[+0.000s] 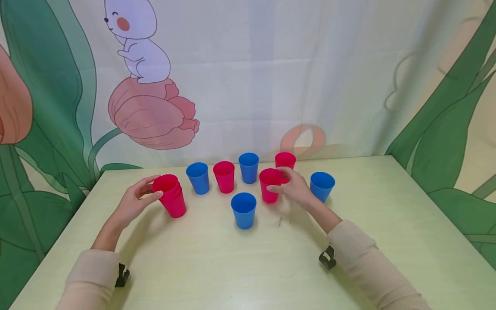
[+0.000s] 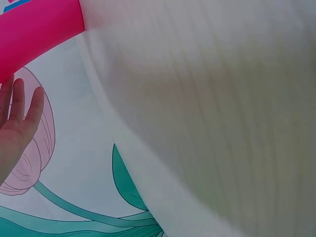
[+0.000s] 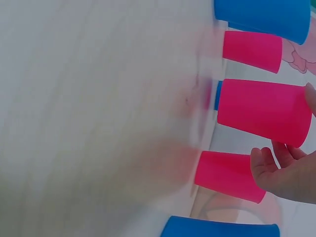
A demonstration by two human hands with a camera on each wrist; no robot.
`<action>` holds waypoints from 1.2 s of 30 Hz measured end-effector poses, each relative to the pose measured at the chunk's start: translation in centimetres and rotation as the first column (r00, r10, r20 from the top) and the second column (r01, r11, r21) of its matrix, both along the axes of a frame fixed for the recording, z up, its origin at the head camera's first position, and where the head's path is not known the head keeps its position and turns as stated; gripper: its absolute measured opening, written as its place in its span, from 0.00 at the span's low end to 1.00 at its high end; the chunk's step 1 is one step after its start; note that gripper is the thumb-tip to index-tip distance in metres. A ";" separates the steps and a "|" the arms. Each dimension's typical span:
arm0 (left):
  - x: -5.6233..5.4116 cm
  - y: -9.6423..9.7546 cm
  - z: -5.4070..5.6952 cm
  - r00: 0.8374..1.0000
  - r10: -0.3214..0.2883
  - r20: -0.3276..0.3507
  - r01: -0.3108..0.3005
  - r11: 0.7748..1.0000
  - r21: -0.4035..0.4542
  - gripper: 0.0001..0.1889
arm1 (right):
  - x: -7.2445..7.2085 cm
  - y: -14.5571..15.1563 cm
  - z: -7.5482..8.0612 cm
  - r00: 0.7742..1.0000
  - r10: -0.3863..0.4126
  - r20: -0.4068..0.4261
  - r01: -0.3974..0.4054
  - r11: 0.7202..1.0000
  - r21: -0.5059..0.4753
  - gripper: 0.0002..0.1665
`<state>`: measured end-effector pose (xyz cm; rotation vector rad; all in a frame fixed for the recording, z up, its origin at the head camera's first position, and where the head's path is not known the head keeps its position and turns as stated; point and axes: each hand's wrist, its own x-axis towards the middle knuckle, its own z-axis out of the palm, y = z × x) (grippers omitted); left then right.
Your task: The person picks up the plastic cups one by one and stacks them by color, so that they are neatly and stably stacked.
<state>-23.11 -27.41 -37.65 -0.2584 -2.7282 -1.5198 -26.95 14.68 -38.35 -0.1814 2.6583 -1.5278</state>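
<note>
On the left, my left hand [image 1: 133,199] grips a red cup [image 1: 164,183] near its rim, thumb in front and fingers behind. That cup is nested in another red cup [image 1: 176,206], making a short upright stack. In the left wrist view only part of a red cup [image 2: 42,37] and the fingers [image 2: 18,101] show. Right of centre, my right hand [image 1: 296,187] holds a red cup [image 1: 269,189] near its rim between thumb and fingers. The right wrist view shows this cup [image 3: 264,109] with fingertips at its rim end. A further red cup [image 1: 284,159] is partly hidden behind the right hand.
A blue cup [image 1: 198,178], a red cup [image 1: 224,177] and another blue cup [image 1: 249,168] stand along the back. Nearer stands a blue cup [image 1: 244,212]; one more blue cup [image 1: 321,186] is beyond the right forearm. A printed curtain [image 1: 240,86] hangs behind the table [image 1: 232,271].
</note>
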 end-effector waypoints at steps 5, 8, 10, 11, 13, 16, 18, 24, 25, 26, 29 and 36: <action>0.0 0.0 -0.1 1.000 -0.003 -0.002 0.003 1.000 -0.003 0.33 | 0.2 -0.2 0.8 1.000 0.003 -0.025 -0.003 1.000 -0.005 0.45; -0.1 0.0 -0.1 1.000 -0.003 -0.004 0.003 1.000 -0.004 0.33 | 0.2 -0.4 1.3 1.000 -0.001 -0.027 0.001 1.000 -0.018 0.45; -0.1 0.0 0.0 1.000 -0.002 -0.006 0.002 1.000 -0.005 0.33 | 0.2 -0.5 1.5 1.000 -0.003 -0.026 0.003 1.000 -0.027 0.45; -0.1 0.0 0.0 1.000 -0.002 -0.007 0.002 1.000 -0.005 0.33 | 0.2 -0.6 1.6 1.000 -0.004 -0.027 0.003 0.999 -0.032 0.45; -0.1 0.0 0.0 1.000 -0.001 -0.007 0.001 1.000 -0.002 0.33 | 0.2 -0.7 1.8 1.000 -0.007 -0.028 0.006 0.999 -0.035 0.45; 0.0 0.1 0.0 1.000 0.001 -0.006 -0.001 1.000 -0.002 0.33 | 0.2 -0.8 2.0 1.000 -0.006 -0.029 0.005 0.999 -0.037 0.45; 0.0 0.1 0.0 1.000 0.003 -0.007 -0.003 1.000 -0.004 0.33 | 0.2 -0.9 2.3 1.000 -0.006 -0.028 0.005 0.999 -0.040 0.45; 0.0 0.1 -0.1 1.000 0.005 -0.005 -0.005 1.000 0.001 0.33 | 0.4 -1.3 3.3 0.999 0.005 -0.044 -0.008 0.998 -0.056 0.44; 0.0 0.1 -0.1 1.000 0.004 -0.003 -0.004 1.000 0.005 0.33 | 0.5 -1.3 3.5 0.999 0.011 -0.052 -0.013 0.998 -0.056 0.43; 0.0 0.2 -0.1 1.000 0.004 -0.002 -0.004 1.000 0.008 0.33 | 0.5 -1.4 3.6 0.998 0.012 -0.059 -0.015 0.999 -0.052 0.42; 0.0 0.2 -0.1 1.000 0.003 -0.005 -0.003 1.000 0.012 0.33 | 0.5 -1.7 4.1 0.997 0.025 -0.079 -0.028 0.999 -0.047 0.41; 0.0 0.2 0.0 1.000 0.004 -0.007 -0.004 1.000 0.006 0.33 | 0.4 -2.4 4.9 0.994 0.048 -0.101 -0.053 0.997 -0.049 0.41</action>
